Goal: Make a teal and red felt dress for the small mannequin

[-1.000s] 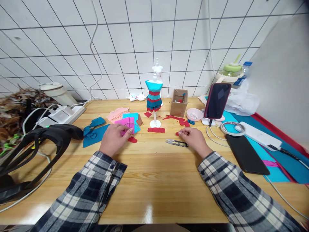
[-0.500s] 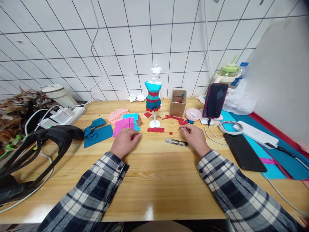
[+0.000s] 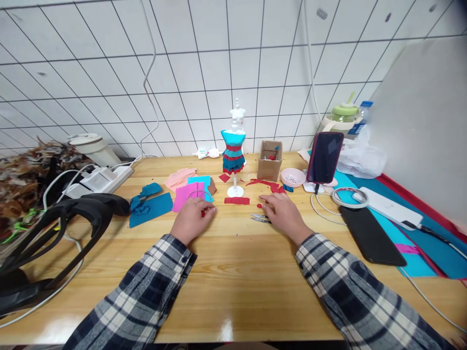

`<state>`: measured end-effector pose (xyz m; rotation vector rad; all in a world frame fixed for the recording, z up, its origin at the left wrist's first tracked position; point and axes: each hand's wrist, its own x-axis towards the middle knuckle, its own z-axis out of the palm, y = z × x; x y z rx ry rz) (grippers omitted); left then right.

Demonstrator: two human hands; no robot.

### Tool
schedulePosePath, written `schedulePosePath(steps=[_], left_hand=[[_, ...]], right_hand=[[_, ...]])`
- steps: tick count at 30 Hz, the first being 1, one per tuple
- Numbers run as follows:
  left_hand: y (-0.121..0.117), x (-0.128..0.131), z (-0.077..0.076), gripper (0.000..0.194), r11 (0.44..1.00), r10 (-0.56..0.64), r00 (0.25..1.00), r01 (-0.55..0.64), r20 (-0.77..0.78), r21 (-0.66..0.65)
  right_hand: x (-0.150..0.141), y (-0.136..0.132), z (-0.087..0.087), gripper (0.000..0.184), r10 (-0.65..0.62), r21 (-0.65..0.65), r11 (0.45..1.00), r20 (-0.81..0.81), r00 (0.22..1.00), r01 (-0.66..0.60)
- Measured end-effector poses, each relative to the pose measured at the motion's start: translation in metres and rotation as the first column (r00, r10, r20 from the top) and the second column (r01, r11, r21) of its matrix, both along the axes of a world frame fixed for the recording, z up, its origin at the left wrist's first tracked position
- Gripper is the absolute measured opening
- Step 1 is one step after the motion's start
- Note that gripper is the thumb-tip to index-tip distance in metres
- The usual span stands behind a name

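My left hand (image 3: 193, 218) rests at the lower edge of a magenta cloth piece (image 3: 186, 196). Its fingers are curled, with a small red thing (image 3: 203, 213) showing between thumb and fingers. My right hand (image 3: 284, 213) lies over the handle end of the thread snips (image 3: 260, 218), fingers apart, its fingertips close to a tiny red scrap (image 3: 259, 205). Between the hands lies a flat red cloth strip (image 3: 237, 201). Behind that strip stands a small white dress form (image 3: 235, 192) wearing a layered turquoise, red and teal dress (image 3: 233, 153).
Teal cloth (image 3: 151, 210) and peach cloth (image 3: 180, 179) lie left. A cardboard box (image 3: 269, 167), a pink bowl (image 3: 293, 183) and a propped phone (image 3: 325, 158) stand right. A black headset (image 3: 98, 218) and a power strip (image 3: 113, 179) take up the left side; a black slab (image 3: 370, 236) lies right.
My right hand has moved left, over the snips' handles and toward the tiny red scrap. My left hand stays nearly in place. The whole view has shifted slightly downward.
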<state>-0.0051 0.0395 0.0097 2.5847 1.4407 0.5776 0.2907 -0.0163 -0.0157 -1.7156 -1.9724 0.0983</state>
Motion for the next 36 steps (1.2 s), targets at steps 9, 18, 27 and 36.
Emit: schedulePosePath(steps=[9, 18, 27, 36], left_hand=[[-0.005, 0.026, -0.007, 0.05, 0.981, -0.144, 0.988, 0.151, -0.062, 0.125], [-0.014, 0.033, -0.015, 0.06, 0.954, -0.297, 0.941, 0.298, -0.163, -0.017], [-0.025, 0.037, 0.0, 0.034, 0.807, -0.55, 0.835, 0.537, 0.017, -0.246], [0.014, -0.03, 0.012, 0.024, 0.994, -0.064, 0.987, 0.075, -0.148, 0.075]], right_hand=[[0.002, -0.003, 0.01, 0.013, -0.056, 0.001, 0.998, -0.044, 0.997, 0.056], [-0.002, -0.016, 0.014, 0.021, 0.297, -0.198, 0.935, -0.017, 0.955, -0.295], [-0.003, -0.019, 0.019, 0.014, 0.287, -0.128, 0.951, 0.04, 0.957, -0.28], [-0.023, -0.027, 0.018, 0.016, 0.452, -0.146, 0.887, 0.08, 0.888, -0.439]])
